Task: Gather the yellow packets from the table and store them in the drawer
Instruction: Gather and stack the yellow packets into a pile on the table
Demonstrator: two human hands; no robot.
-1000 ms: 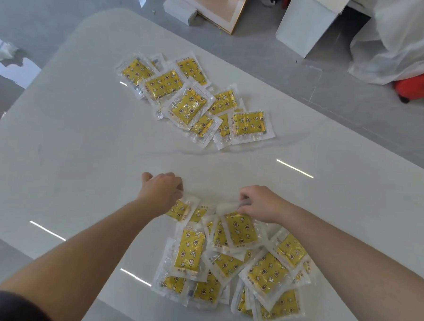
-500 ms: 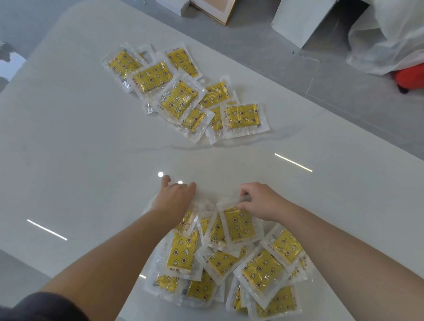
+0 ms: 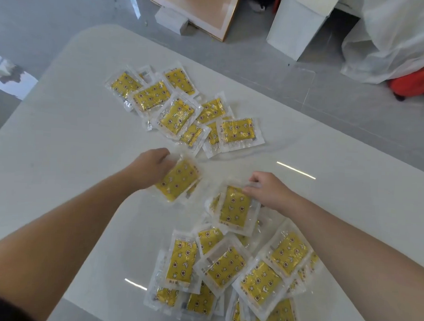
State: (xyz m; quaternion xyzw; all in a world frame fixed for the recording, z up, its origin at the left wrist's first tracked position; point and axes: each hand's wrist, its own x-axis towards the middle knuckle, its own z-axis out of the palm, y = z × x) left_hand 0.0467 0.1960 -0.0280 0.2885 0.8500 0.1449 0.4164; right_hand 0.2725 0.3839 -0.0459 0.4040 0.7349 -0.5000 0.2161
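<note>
Your left hand (image 3: 151,168) grips a yellow packet (image 3: 178,180); your right hand (image 3: 268,191) pinches a second packet (image 3: 236,208) by its clear 12 o'clock edge. They look light, floppy and slippery, so hold the edges.

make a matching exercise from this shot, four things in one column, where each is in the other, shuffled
Column one
1. left hand
2. right hand
3. far pile
4. red bundle

Column two
a. on the floor by the white sheeting
b. pinches the top edge of an upright packet above the near pile
c. lies on the table beyond both hands
d. grips a slanted packet between the piles

Pairs: 1-d, 2-b, 3-c, 4-a
</note>
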